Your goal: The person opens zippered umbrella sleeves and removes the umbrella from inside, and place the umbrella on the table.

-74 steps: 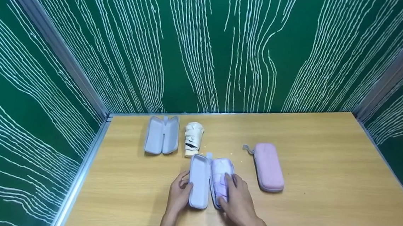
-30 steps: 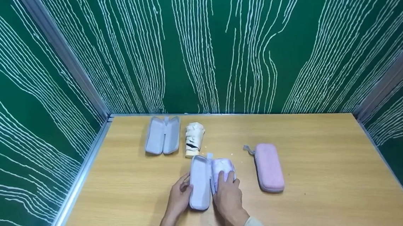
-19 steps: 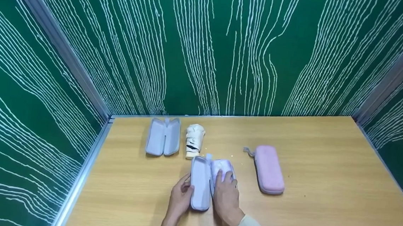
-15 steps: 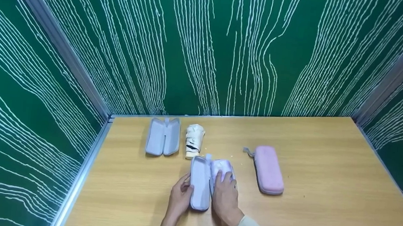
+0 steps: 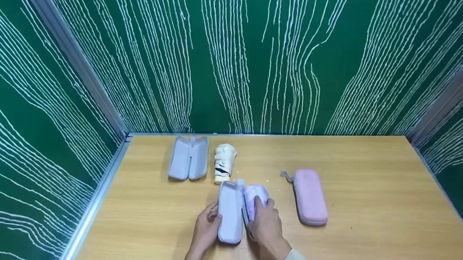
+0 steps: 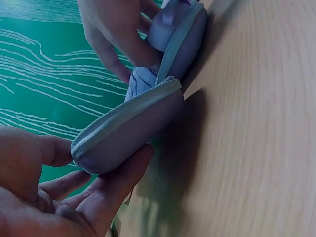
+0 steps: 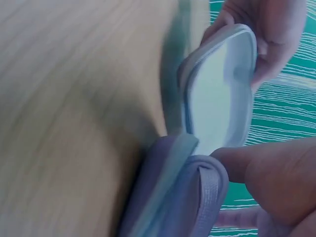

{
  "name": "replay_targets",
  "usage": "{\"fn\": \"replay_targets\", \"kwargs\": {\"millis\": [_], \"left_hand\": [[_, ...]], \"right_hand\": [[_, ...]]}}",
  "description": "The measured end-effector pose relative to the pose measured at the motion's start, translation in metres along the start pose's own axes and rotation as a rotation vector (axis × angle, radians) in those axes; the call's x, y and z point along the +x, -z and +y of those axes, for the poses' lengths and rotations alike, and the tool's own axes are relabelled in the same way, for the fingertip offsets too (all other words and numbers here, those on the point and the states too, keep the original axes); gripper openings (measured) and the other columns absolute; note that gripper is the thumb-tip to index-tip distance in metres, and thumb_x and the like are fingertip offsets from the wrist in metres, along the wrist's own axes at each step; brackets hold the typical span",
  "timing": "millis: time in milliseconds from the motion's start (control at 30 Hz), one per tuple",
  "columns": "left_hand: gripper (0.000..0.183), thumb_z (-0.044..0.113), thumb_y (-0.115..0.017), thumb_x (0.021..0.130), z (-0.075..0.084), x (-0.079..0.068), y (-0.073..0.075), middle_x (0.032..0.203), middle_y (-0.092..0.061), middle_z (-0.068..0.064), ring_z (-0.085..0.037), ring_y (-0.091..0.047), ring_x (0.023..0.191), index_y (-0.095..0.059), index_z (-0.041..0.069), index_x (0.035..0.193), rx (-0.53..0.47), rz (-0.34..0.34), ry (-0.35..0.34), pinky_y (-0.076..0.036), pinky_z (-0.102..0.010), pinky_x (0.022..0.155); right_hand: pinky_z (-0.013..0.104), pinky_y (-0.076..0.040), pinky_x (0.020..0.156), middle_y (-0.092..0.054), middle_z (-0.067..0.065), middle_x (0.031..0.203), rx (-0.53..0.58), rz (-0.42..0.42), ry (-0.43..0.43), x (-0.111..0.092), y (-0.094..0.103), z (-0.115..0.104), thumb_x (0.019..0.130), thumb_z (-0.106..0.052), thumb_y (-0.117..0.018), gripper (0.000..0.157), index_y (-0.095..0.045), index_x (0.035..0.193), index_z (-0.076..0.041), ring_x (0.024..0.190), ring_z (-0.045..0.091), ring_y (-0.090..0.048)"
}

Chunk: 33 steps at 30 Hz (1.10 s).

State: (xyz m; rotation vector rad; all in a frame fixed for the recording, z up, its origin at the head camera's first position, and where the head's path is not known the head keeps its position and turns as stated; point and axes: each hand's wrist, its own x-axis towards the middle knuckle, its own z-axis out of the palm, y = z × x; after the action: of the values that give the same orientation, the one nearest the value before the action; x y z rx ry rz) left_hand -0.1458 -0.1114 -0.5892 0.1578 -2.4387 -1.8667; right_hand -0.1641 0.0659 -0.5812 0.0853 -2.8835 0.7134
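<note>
One purple bundle (image 5: pixel 253 192) under right hand (image 5: pixel 268 226), in lilac case (image 5: pixel 230 215).

Bright head view, dimmer wrist views, shadowed table (image 6: pixel 266 123)

a closed pink case (image 5: pixel 310 197) lay on the wooden counter (image 5: pixel 382 189), its grey strap (image 5: pixel 286 176) at the far left corner. an open pale-grey case (image 5: pixel 179 159) sat just beside a cream-wrapped bundle (image 5: pixel 224 157) near the green wall (image 5: pixel 257 58).

The right fingers (image 5: pixel 257 204) are hiding part of the roll (image 5: pixel 253 191); beside them, the right wrist view's edge is cutting off the case (image 7: pixel 165 177); specks (image 5: pixel 267 181) beyond are looking too tiny.
</note>
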Motion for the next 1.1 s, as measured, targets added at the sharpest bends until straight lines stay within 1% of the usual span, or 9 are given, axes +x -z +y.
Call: {"fn": "replay_targets", "kwargs": {"millis": [133,233,333,500,667,800,900,1000,1100], "left_hand": [[0.043,-0.003,-0.051,0.087,0.017,-0.003,0.007,0.099,-0.064,-0.026,-0.036,-0.06,0.095,-0.047,-0.009,0.129,-0.039,-0.028,-0.02,-0.048,-0.043,0.084],[0.042,-0.004,-0.051,0.087,0.03,-0.007,0.015,0.097,-0.063,-0.028,-0.039,-0.06,0.093,-0.047,-0.01,0.128,-0.036,-0.035,-0.012,-0.049,-0.042,0.081],[0.042,-0.003,-0.05,0.087,0.034,-0.009,0.021,0.096,-0.063,-0.029,-0.04,-0.06,0.093,-0.047,-0.009,0.128,-0.024,-0.037,-0.002,-0.049,-0.042,0.081],[0.041,-0.004,-0.049,0.088,0.031,-0.01,0.031,0.098,-0.062,-0.029,-0.041,-0.059,0.094,-0.046,-0.011,0.128,-0.013,-0.03,0.006,-0.049,-0.043,0.082],[0.041,-0.003,-0.051,0.087,0.022,-0.007,0.043,0.098,-0.062,-0.029,-0.039,-0.06,0.093,-0.047,-0.01,0.128,0.01,0.008,0.031,-0.049,-0.043,0.08],[0.043,-0.001,-0.052,0.088,0.0,0.001,0.057,0.101,-0.063,-0.024,-0.032,-0.06,0.095,-0.048,-0.005,0.13,0.024,0.049,0.063,-0.048,-0.042,0.082],[0.044,0.003,-0.053,0.088,-0.016,0.006,0.07,0.103,-0.064,-0.021,-0.028,-0.06,0.095,-0.048,-0.001,0.132,0.046,0.084,0.08,-0.048,-0.038,0.083],[0.044,0.001,-0.053,0.087,-0.024,0.01,0.084,0.097,-0.066,-0.02,-0.028,-0.061,0.091,-0.05,-0.001,0.13,0.059,0.129,0.059,-0.049,-0.034,0.079],[0.043,-0.002,-0.052,0.085,-0.03,0.013,0.098,0.091,-0.066,-0.022,-0.03,-0.062,0.088,-0.05,-0.005,0.128,0.066,0.16,0.026,-0.05,-0.03,0.075]], "right_hand": [[0.048,-0.05,0.058,-0.052,0.026,0.103,0.074,-0.073,-0.036,0.003,0.011,-0.003,0.062,-0.01,-0.07,0.068,-0.052,0.128,-0.005,0.07,0.04,-0.058],[0.048,-0.051,0.065,-0.054,0.025,0.104,0.14,-0.113,-0.049,0.005,0.021,-0.003,0.065,-0.008,-0.069,0.065,-0.052,0.128,-0.003,0.076,0.038,-0.059],[0.048,-0.051,0.071,-0.056,0.025,0.104,0.215,-0.093,-0.018,0.005,0.027,-0.002,0.066,-0.005,-0.069,0.061,-0.054,0.125,0.002,0.083,0.037,-0.059],[0.049,-0.05,0.078,-0.059,0.022,0.103,0.295,-0.005,0.069,0.003,0.032,-0.004,0.067,-0.002,-0.071,0.055,-0.057,0.119,0.004,0.093,0.035,-0.058],[0.046,-0.047,0.086,-0.059,0.02,0.11,0.368,0.04,0.09,0.001,0.04,-0.008,0.069,-0.001,-0.073,0.056,-0.056,0.121,0.004,0.101,0.033,-0.056],[0.047,-0.045,0.088,-0.058,0.02,0.111,0.419,0.08,0.088,0.001,0.045,-0.01,0.068,0.0,-0.073,0.058,-0.055,0.123,0.004,0.102,0.033,-0.055],[0.047,-0.045,0.088,-0.058,0.02,0.11,0.431,0.109,0.093,0.002,0.043,-0.009,0.067,0.001,-0.073,0.058,-0.054,0.123,0.004,0.1,0.032,-0.056],[0.046,-0.046,0.087,-0.058,0.019,0.11,0.427,0.128,0.098,0.001,0.036,-0.009,0.068,0.001,-0.072,0.056,-0.054,0.122,0.004,0.1,0.032,-0.056],[0.046,-0.048,0.084,-0.057,0.019,0.11,0.418,0.136,0.102,-0.001,0.026,-0.009,0.07,0.001,-0.072,0.054,-0.055,0.121,0.004,0.099,0.032,-0.056]]}}
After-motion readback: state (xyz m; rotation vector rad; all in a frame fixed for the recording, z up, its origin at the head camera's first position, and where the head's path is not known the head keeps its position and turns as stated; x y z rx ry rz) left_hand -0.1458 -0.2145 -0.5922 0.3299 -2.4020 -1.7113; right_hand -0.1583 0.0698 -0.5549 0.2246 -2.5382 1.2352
